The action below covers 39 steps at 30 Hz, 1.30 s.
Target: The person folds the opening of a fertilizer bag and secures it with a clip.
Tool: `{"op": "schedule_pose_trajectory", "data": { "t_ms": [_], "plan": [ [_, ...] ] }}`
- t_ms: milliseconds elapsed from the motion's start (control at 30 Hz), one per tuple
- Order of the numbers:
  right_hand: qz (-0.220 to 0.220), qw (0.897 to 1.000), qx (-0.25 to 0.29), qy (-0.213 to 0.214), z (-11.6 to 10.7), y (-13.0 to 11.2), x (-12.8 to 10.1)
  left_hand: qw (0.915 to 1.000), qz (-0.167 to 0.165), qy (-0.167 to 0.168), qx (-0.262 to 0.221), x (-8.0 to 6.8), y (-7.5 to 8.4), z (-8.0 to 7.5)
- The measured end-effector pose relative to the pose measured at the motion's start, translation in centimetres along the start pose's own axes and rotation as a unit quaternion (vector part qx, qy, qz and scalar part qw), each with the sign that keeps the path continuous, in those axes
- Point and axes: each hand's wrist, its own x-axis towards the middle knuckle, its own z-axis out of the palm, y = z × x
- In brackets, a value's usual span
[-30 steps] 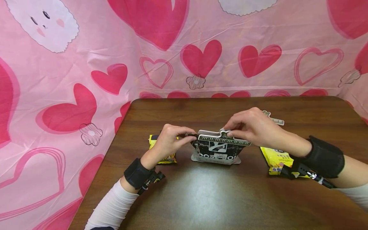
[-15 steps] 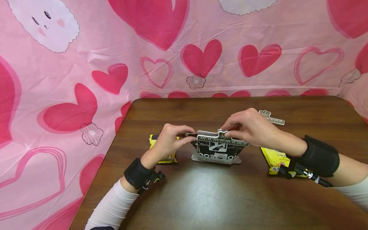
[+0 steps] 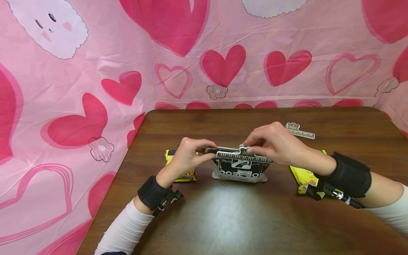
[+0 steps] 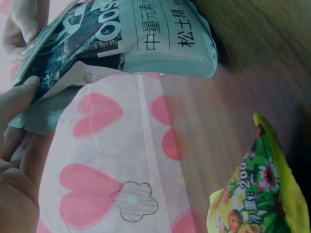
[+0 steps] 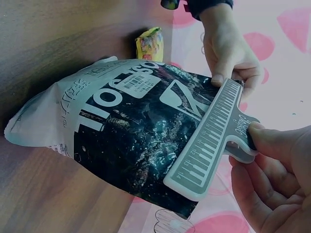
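Observation:
A black and grey soil bag (image 3: 240,173) stands upright mid-table, its top folded together. Across that top edge lies a flat clip (image 5: 204,141) with a piano-key print. My left hand (image 3: 192,153) pinches the bag's upper left corner between thumb and fingers. At the clip's raised handle, my right hand (image 3: 277,144) pinches with thumb and fingertips. In the right wrist view the clip spans most of the bag's mouth, its long jaw over the printed front. The bag's far face is hidden in the head view.
A second piano-print clip (image 3: 300,131) lies at the back right. Behind my left hand sits a yellow packet (image 3: 188,176), and another yellow packet (image 3: 302,176) lies partly under my right wrist. A pink heart-patterned cloth (image 3: 178,35) hangs behind the table (image 3: 216,219).
My right hand has shifted a little left, taking the clip with it along the bag's top edge. The left hand stays at the corner. More of the second clip shows.

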Motion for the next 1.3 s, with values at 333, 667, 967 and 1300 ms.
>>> {"op": "schedule_pose_trajectory", "data": {
  "t_ms": [333,667,967,1300],
  "plan": [
    [0.025,1.0,0.003,-0.011,0.1,-0.19,0.03,0.9996,-0.027,-0.009,0.005,0.08,0.0,0.02],
    [0.046,0.998,0.018,-0.026,0.06,-0.44,-0.01,0.999,-0.044,-0.011,0.002,0.07,0.06,0.06],
    [0.057,0.998,0.019,-0.036,0.01,-0.42,-0.07,0.9987,-0.047,-0.018,-0.009,0.05,-0.01,0.0],
    [0.063,0.997,0.024,-0.036,0.05,-0.5,-0.1,0.9985,-0.049,-0.021,-0.01,0.04,0.01,0.01]
  ]
}}
